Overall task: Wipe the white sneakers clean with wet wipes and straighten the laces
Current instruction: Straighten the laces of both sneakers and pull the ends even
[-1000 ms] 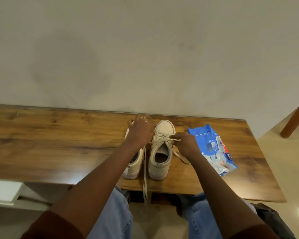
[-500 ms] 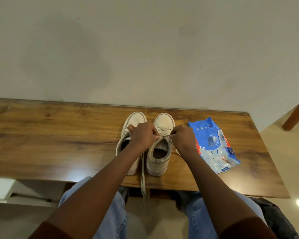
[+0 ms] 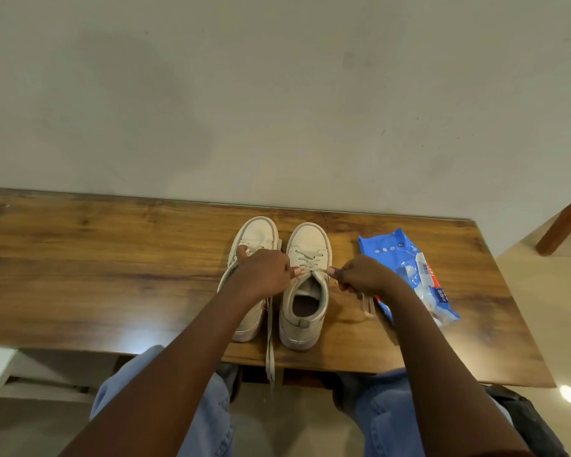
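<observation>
Two white sneakers stand side by side on the wooden table, toes toward the wall. My left hand (image 3: 264,272) lies over the left sneaker (image 3: 256,235) and pinches the lace at the left side of the right sneaker (image 3: 305,291). My right hand (image 3: 360,275) pinches the other lace end at that shoe's right side. One loose lace (image 3: 270,351) trails between the shoes and hangs over the table's front edge. Another lace end (image 3: 367,305) lies under my right wrist. A blue pack of wet wipes (image 3: 406,268) lies to the right.
The wooden table (image 3: 96,275) runs along a plain wall. A brown wooden chair leg (image 3: 564,225) leans at the far right. My knees in blue jeans (image 3: 386,413) sit under the front edge. A dark bag (image 3: 528,420) lies on the floor at the right.
My hands have moved apart, drawing the lace taut across the right sneaker. My left hand has slid down, so the left sneaker's toe shows.
</observation>
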